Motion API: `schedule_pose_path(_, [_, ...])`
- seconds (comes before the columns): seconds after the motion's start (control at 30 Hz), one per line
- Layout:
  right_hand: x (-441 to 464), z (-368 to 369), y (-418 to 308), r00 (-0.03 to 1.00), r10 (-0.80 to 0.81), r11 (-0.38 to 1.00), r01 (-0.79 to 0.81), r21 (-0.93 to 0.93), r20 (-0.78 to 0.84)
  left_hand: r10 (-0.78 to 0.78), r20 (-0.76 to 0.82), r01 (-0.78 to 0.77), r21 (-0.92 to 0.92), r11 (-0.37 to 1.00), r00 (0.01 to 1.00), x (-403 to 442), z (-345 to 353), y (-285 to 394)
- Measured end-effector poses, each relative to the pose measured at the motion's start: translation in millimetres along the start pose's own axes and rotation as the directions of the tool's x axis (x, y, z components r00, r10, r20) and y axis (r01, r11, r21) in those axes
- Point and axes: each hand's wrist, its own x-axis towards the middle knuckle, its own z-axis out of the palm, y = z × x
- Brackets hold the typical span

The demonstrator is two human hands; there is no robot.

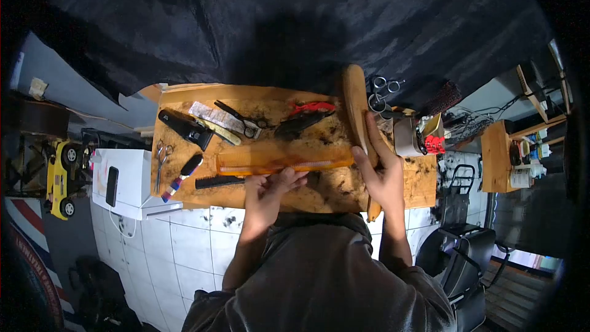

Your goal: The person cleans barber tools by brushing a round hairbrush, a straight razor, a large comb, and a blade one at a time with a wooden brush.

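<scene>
An orange comb (270, 163) lies level above the tabletop, its left part pinched between the thumb and fingers of my left hand (269, 193). My right hand (384, 175) is closed around a long, curved wooden piece (354, 101) that looks like a brush handle; its bristles, if any, I cannot make out. The comb's right end reaches the fingers of my right hand. Below my left hand is a black comb (212, 182). Beyond the orange comb, a black tool with a red part (304, 124) rests on the wooden table (332, 197), among dark hair clippings.
On the table's left lie a black clipper (184, 129), black scissors (236, 118), silver scissors (161, 167) and a striped-handled tool (182, 177). A metal container (407, 136) and round brush (444, 97) are at right. A phone (112, 186) sits on a white box (135, 169).
</scene>
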Motion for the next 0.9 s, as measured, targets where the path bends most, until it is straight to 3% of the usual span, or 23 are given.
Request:
schedule_pose_path(0.07, [-6, -8, -17, 0.978, 0.187, 0.978, -0.194, 0.079, 0.087, 0.056, -0.06, -0.062, -0.091, 0.994, 0.997, 4, -6, 1])
schedule_pose_path(0.2, [-19, -17, -12, 0.953, 0.082, 0.993, -0.102, 0.053, 0.291, 0.096, -0.137, -0.116, -0.145, 0.983, 0.986, 7, -19, 12])
schedule_pose_path(0.27, [-23, -17, -8, 0.917, 0.071, 0.995, -0.09, 0.03, 0.392, 0.084, -0.097, -0.095, -0.111, 0.989, 0.992, 6, -18, 11])
schedule_pose_path(0.3, [-21, -10, 0, 0.95, 0.013, 1.0, -0.01, -0.013, 0.313, 0.057, -0.071, -0.063, -0.092, 0.994, 0.996, 4, -12, 12])
schedule_pose_path(0.43, [-4, -10, -19, 0.932, 0.341, 0.94, -0.336, -0.061, 0.126, 0.029, 0.079, -0.024, -0.062, 0.998, 0.996, 2, -7, -1])
schedule_pose_path(0.53, [-1, -2, -12, 0.999, -0.001, 1.0, 0.002, 0.018, -0.04, 0.09, -0.014, -0.091, -0.153, 0.984, 0.996, 3, 0, -6])
schedule_pose_path(0.57, [0, -4, -10, 0.99, -0.14, 0.989, 0.14, -0.057, -0.002, 0.115, -0.006, -0.114, -0.13, 0.985, 0.993, 4, -2, -6])
schedule_pose_path(0.63, [-8, 1, -22, 0.993, 0.108, 0.971, -0.118, 0.209, 0.057, 0.164, 0.01, -0.162, -0.084, 0.983, 0.986, 6, -6, -8])
schedule_pose_path(0.73, [-18, 8, -24, 0.942, 0.3, 0.863, -0.336, 0.377, 0.153, 0.236, -0.034, -0.239, -0.169, 0.956, 0.971, 8, -1, -11])
schedule_pose_path(0.83, [-23, 18, -17, 0.96, 0.269, 0.871, -0.277, 0.407, 0.077, 0.492, 0.137, -0.507, 0.341, 0.791, 0.86, 17, -6, -9])
schedule_pose_path(0.9, [-25, 16, -23, 0.954, 0.282, 0.86, -0.297, 0.414, 0.098, 0.493, 0.177, -0.49, 0.602, 0.63, 0.852, 13, -6, 3])
